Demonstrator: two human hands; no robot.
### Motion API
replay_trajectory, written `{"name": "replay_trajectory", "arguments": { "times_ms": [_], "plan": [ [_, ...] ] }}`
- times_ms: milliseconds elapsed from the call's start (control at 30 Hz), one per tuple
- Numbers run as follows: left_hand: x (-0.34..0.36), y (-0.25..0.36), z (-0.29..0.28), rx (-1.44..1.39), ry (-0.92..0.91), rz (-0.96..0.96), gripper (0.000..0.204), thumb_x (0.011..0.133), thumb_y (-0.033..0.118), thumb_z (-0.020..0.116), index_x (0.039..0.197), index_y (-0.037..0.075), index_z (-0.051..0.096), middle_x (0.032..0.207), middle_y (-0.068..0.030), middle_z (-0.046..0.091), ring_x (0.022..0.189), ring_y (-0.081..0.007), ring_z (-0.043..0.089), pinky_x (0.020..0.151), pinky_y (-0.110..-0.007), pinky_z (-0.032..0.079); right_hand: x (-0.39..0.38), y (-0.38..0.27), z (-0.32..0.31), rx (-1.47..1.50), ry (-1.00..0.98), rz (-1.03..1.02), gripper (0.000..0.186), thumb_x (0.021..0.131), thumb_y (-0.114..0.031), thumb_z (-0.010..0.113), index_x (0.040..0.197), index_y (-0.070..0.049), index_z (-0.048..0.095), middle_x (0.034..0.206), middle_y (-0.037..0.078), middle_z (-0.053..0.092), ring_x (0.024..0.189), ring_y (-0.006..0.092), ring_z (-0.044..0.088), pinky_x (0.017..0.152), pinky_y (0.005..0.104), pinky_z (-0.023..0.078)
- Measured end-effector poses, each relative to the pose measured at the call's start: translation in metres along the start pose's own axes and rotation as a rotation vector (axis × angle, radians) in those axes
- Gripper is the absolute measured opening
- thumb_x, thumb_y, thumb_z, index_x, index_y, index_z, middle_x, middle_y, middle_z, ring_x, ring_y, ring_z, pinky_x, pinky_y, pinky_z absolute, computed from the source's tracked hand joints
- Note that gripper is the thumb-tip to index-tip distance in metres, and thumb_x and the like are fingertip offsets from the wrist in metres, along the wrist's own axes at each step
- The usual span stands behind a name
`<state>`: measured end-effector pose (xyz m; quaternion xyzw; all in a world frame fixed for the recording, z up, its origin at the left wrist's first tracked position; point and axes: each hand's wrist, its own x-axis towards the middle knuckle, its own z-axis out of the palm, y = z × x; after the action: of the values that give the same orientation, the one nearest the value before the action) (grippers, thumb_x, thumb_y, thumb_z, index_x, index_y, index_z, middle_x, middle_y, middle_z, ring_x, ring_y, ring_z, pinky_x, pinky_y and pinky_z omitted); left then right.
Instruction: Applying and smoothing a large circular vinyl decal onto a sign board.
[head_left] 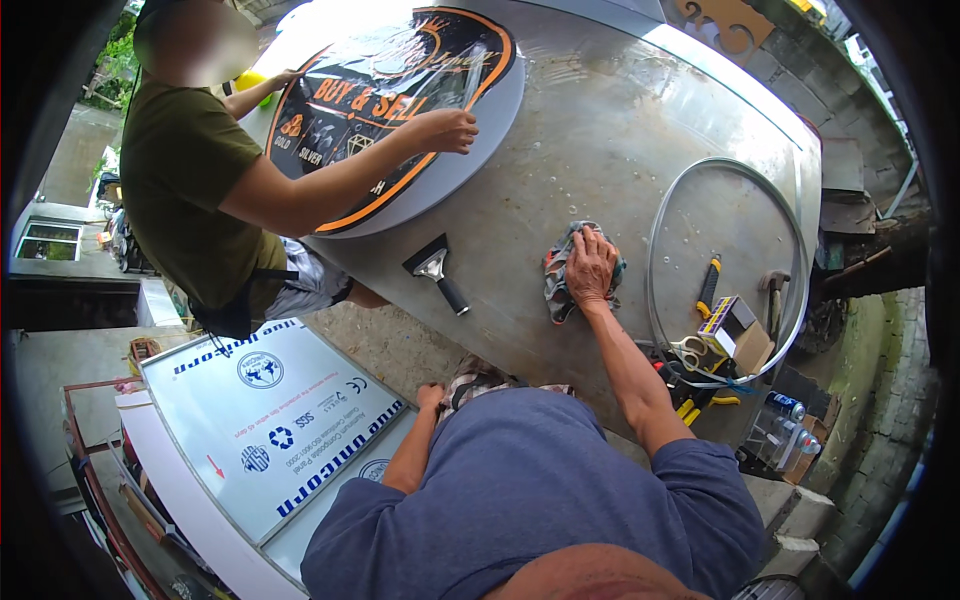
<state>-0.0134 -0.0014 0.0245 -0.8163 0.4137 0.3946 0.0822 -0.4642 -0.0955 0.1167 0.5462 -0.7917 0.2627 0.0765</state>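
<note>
My right hand (592,262) is on a crumpled, patterned cloth (557,287) on the grey metal tabletop (540,190), its fingers bent over the cloth. Down beside my checked shorts hangs my left hand (430,396); its fingers are too small and partly hidden to make out. To the left of the cloth lies a squeegee (438,275) with a black handle and a wide dark blade. Across the table, a co-worker in a green shirt has one hand at the edge of a round black-and-orange sign sheet (400,75) and the other closed above it.
A large metal hoop (652,250) lies at the right, around a yellow-black cutter (709,285), a hammer (774,290), scissors (690,352) and a small box (752,348). Bottles (785,430) stand below the table's right corner. A white printed panel (300,400) leans at lower left.
</note>
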Motion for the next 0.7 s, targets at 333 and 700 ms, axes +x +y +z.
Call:
{"name": "replay_trajectory", "arguments": {
  "times_ms": [333,700],
  "plan": [
    [-0.007,0.005,-0.007,-0.195,0.111,-0.006,0.04,0.083,0.027,0.064,0.11,-0.001,0.07,0.094,-0.0213,0.071,0.081,-0.0288,0.071,0.078,-0.039,0.053,0.001,0.01,0.001,0.071,-0.06,0.028,0.033,0.083,-0.017,0.061,0.114,-0.009,0.065,0.13,0.008,0.057,0.124,0.0274,0.048,0.106,0.0456,0.031],
    [0.017,-0.003,0.012,-0.181,0.061,-0.022,0.04,0.081,0.032,0.064,0.106,0.0,0.072,0.101,-0.0234,0.07,0.098,-0.0346,0.068,0.087,-0.041,0.05,0.001,0.017,-0.014,0.184,-0.03,-0.06,0.032,0.08,-0.013,0.064,0.111,-0.006,0.065,0.132,0.01,0.055,0.126,0.0308,0.047,0.107,0.0436,0.034]
  ]
}}
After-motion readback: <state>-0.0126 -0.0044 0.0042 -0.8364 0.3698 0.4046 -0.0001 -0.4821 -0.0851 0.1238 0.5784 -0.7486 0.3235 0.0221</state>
